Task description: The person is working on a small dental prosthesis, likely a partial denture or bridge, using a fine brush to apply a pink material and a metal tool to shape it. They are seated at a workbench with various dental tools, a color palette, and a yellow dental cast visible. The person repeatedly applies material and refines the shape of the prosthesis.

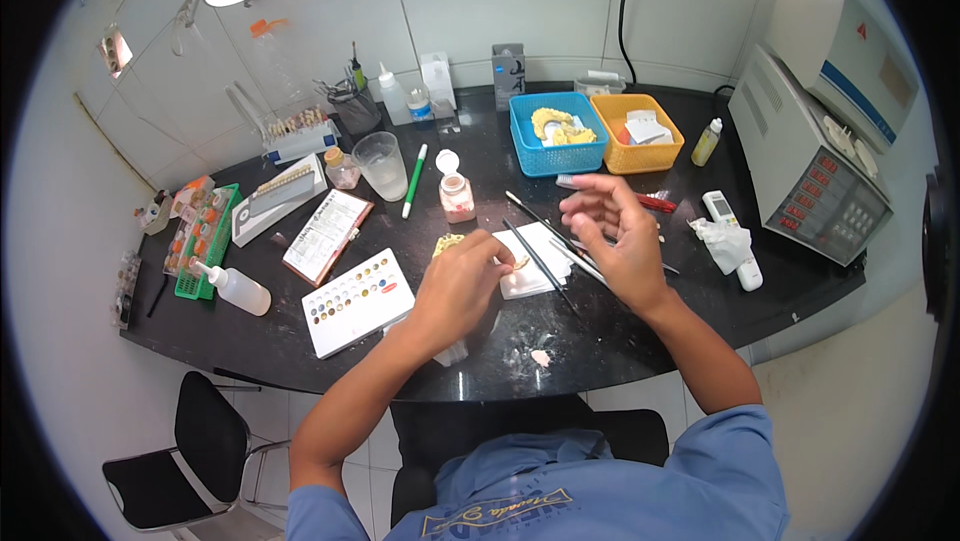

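Left hand (455,286): grip pinched together on a small tan piece (521,263).
Small tan piece: at those fingertips, over white paper (520,287) – cannot tell whether touching it.
Right hand (628,241): raised, fingers curled – cannot tell whether its grip is closed on anything.
Glass jar (457,203): lid open, on the black surface (612,346).
Baskets: blue basket (560,159) beside yellow basket (645,158), beyond the right hand.
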{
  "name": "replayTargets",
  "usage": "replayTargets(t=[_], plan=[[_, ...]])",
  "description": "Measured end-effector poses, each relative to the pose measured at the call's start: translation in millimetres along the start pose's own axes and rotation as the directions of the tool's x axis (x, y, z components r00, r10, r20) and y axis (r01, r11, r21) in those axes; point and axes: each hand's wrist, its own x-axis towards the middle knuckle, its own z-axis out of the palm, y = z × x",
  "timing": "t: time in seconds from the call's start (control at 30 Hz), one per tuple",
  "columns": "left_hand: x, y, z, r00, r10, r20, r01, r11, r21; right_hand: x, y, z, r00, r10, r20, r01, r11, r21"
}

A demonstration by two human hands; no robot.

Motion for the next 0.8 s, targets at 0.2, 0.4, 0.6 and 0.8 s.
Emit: replayTargets(t=[0.2,0.4,0.6,0.8], plan=[[-4.0,-3.8,-2.0,0.990,-0.029,0.135,0.014,0.994,0.110,4.3,-4.5,-10.2,0.999,-0.009,-0.047,0.010,1.000,0.002],[-3.2,-0.9,-0.8,0.989,0.043,0.141,-0.070,0.979,0.191,5.2,-7.9,-11.7,0.999,-0.011,-0.049,0.012,1.000,0.010],[-2.5,-9.4,-0.1,0.992,-0.001,0.125,-0.012,0.995,0.100,5.4,-12.2,-13.9,0.999,0.030,-0.040,-0.029,0.999,0.021],[-35.0,2.2,-10.3,0.973,-0.136,0.185,0.146,0.989,-0.039,-31.9,-42.9,-33.5,0.999,0.014,-0.053,-0.014,1.000,-0.011]])
